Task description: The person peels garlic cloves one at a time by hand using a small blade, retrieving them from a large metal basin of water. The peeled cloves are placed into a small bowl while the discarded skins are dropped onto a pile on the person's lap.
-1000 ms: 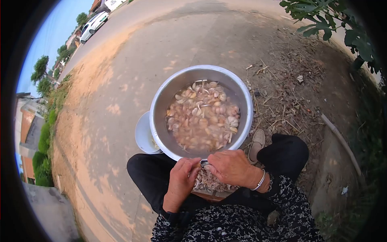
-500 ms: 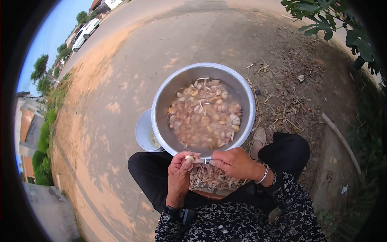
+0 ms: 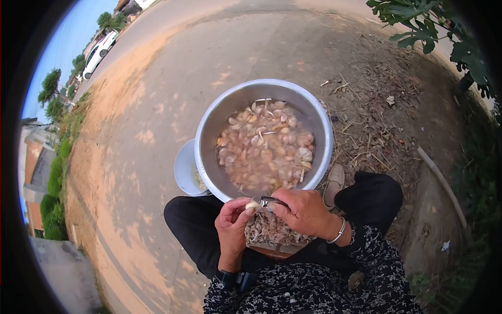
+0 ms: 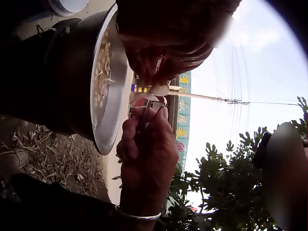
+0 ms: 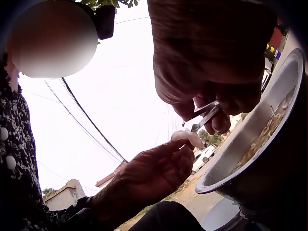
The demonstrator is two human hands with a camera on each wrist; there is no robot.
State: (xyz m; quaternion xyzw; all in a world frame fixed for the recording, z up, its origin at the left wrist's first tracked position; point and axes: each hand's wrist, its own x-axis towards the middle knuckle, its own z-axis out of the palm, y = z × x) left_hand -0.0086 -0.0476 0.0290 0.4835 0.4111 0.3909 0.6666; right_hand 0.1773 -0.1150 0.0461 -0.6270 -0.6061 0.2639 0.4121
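My left hand (image 3: 231,225) pinches a pale peeled garlic clove (image 3: 253,204) between thumb and fingertips, close over the near rim of a metal basin (image 3: 328,141). In my right hand (image 3: 308,213) is a small two-pronged metal tool (image 3: 267,201), its tips right at the clove. The right wrist view shows the prongs (image 5: 207,115) spread a little apart, just above the clove (image 5: 190,138). Water and many unpeeled garlic cloves (image 3: 264,152) fill the lower part of the basin. Garlic peelings (image 3: 274,230) lie in a heap beneath my hands.
A white bowl (image 3: 184,165) with some pale pieces in it stands left of the basin, partly behind it. My knees bracket the basin's near side. Dry leaves and stalks (image 3: 374,120) litter the ground at right, near a long stick (image 3: 442,183).
The hands have drawn slightly apart and the pale clove has come into view between them. The tool's tips now show at the clove. A white car on the road has moved down and left.
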